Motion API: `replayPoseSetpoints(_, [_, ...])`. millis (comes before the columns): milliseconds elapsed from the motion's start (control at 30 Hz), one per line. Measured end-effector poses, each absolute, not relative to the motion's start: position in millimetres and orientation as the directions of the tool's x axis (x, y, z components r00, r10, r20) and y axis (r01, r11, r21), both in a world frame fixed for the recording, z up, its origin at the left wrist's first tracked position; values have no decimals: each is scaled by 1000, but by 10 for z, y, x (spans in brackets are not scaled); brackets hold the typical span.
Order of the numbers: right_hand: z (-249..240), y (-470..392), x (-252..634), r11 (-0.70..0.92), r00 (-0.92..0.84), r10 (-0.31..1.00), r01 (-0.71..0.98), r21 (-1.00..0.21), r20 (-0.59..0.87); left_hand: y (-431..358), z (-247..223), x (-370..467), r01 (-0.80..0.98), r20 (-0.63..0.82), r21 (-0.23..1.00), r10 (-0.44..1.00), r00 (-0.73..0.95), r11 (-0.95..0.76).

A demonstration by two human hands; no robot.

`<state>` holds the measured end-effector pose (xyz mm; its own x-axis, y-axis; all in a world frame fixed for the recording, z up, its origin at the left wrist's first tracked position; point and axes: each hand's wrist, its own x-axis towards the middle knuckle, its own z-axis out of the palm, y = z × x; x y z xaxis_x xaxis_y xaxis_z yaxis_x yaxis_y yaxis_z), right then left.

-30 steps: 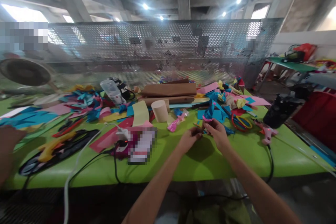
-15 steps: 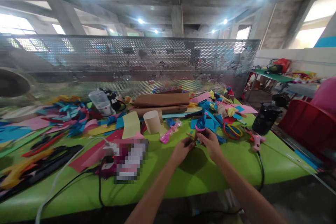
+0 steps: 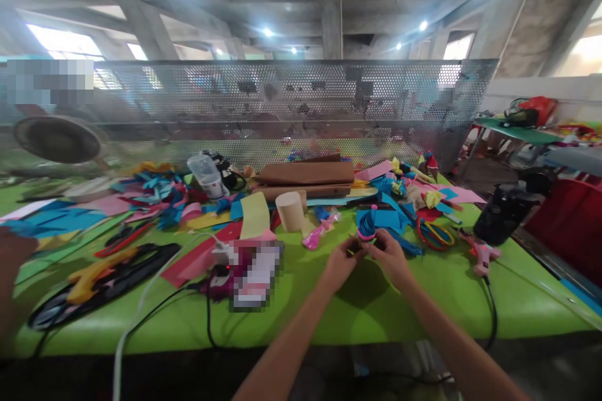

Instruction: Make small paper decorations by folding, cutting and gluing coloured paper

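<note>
Both my hands meet over the green table, right of its middle. A small blue paper cone with a pink rim and pink tip (image 3: 367, 224) stands upright between them. My left hand (image 3: 345, 257) pinches its lower part from the left. From the right, the fingers of my right hand (image 3: 386, 252) close on the same lower part. What lies beneath the rim is mostly hidden by my fingers. Just left of the hands is a pink piece in clear wrap (image 3: 321, 229). Blue paper strips (image 3: 392, 219) lie right behind the cone.
A cream roll (image 3: 290, 212) and brown paper (image 3: 305, 173) lie behind. A pink glue gun (image 3: 482, 257) and black container (image 3: 504, 212) are at right. At left are a power strip (image 3: 226, 276), a yellow glue gun (image 3: 87, 276) and scissors (image 3: 125, 239). Another person's arm (image 3: 14, 276) shows at the left edge.
The view has swung left, so the table's things sit further right. The cone has come more upright between my hands. Another person's arm has appeared at the left edge.
</note>
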<state>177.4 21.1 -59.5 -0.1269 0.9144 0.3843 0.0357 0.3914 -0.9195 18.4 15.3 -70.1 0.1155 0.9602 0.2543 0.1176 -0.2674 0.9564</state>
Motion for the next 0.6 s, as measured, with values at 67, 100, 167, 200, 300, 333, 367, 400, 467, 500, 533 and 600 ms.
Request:
replayPoseSetpoints(67, [-608,221,1773,398,-134,912,62,-915,388,165,-715,196,126,258,956,963,83,-267])
replayPoseSetpoints(100, [-618,226,1772,398,-138,912,71,-915,386,173,-723,199,125,261,955,963,66,-268])
replayPoseSetpoints(167, [-643,238,1768,397,-144,913,89,-914,382,191,-741,200,122,269,955,963,31,-271])
replayPoseSetpoints(200, [-657,244,1766,396,-146,913,97,-913,381,201,-751,199,122,272,955,962,15,-272])
replayPoseSetpoints(300, [-689,255,1763,398,-153,913,118,-910,379,223,-782,197,127,278,953,960,-18,-274])
replayPoseSetpoints(333, [-691,256,1763,399,-154,912,125,-908,380,228,-792,200,130,281,953,960,-23,-275])
replayPoseSetpoints(367, [-689,254,1763,401,-154,912,132,-907,381,231,-801,204,132,283,952,959,-25,-278])
replayPoseSetpoints(400, [-682,250,1763,402,-153,912,140,-905,381,232,-810,210,133,286,951,958,-24,-280])
replayPoseSetpoints(467, [-660,238,1764,401,-147,913,154,-903,380,230,-822,223,133,287,950,958,-18,-282])
replayPoseSetpoints(500, [-648,231,1765,397,-142,915,159,-904,377,226,-822,226,132,286,950,958,-13,-282])
replayPoseSetpoints(533, [-639,225,1767,391,-134,918,164,-906,373,220,-818,225,129,286,951,958,-7,-282])
replayPoseSetpoints(600, [-629,220,1774,372,-113,927,170,-913,357,205,-791,205,115,284,953,959,3,-282])
